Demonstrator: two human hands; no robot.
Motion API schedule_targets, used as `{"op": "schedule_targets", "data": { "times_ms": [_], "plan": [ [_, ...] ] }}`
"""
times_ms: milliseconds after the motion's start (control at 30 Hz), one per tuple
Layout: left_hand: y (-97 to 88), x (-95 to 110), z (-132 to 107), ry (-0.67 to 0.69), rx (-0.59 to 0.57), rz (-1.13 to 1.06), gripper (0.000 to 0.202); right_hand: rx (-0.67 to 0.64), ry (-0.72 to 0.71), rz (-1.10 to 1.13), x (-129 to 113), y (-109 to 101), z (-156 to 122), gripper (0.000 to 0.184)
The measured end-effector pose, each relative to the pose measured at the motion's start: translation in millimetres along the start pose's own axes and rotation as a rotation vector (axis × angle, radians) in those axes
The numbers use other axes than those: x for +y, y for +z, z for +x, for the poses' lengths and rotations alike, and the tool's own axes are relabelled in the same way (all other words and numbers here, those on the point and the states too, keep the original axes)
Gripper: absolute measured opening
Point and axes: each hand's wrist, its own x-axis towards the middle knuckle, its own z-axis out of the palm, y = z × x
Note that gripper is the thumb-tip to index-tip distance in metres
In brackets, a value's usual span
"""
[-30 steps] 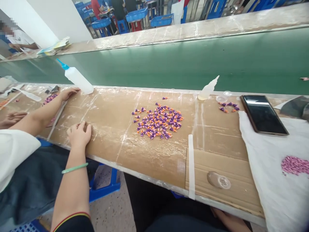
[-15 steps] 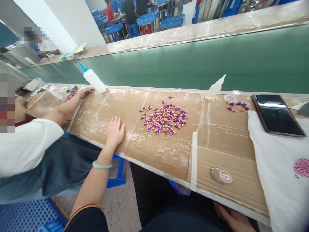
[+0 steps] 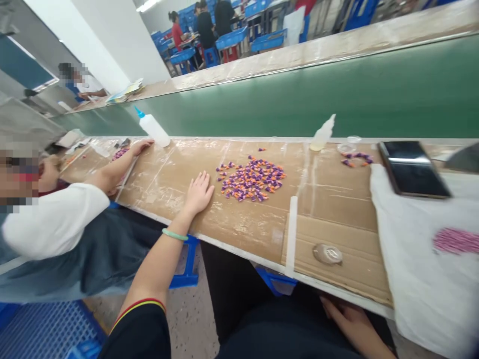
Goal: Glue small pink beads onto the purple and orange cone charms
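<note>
- We log the left hand (image 3: 198, 193) lying open and empty on the cardboard-topped bench (image 3: 247, 229), just beside the pile of purple-and-orange cone-shaped pieces (image 3: 251, 179).
- The right hand (image 3: 350, 319) rests on the dark trousers (image 3: 284, 329) below the bench edge; hands well apart.
- Step, we judge: a pause between handlings.
- Next move: pieces this small call for fingertip picking.

Small purple-and-orange cone-shaped pieces (image 3: 251, 179), lying flat in one loose, scattered pile
</note>
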Motion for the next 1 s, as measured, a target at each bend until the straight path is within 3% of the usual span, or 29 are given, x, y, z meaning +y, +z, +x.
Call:
{"op": "schedule_targets", "data": {
  "times_ms": [167, 333, 700, 867, 1000],
  "plan": [
    [4.4, 19, 59, 0.013, 0.015, -0.074, 0.054, 0.041, -0.036, 0.048, -7, 4, -4, 0.062],
    [8.5, 43, 71, 0.069, 0.027, -0.097, 0.058, 0.087, -0.069, 0.050, -7, 0, -9, 0.067],
    [18.5, 75, 13, 0.171, 0.023, -0.309, 0.057, 0.053, -0.067, 0.008, -9, -8, -9, 0.067],
    [17.6, 68, -19, 0.074, 0.183, -0.537, 0.051, 0.060, -0.085, -0.009, -4, -3, -11, 0.064],
    [13.3, 59, -64, -0.035, 0.323, -0.671, 0.044, 0.043, -0.095, -0.053, 3, -3, -11, 0.059]
  ]
}}
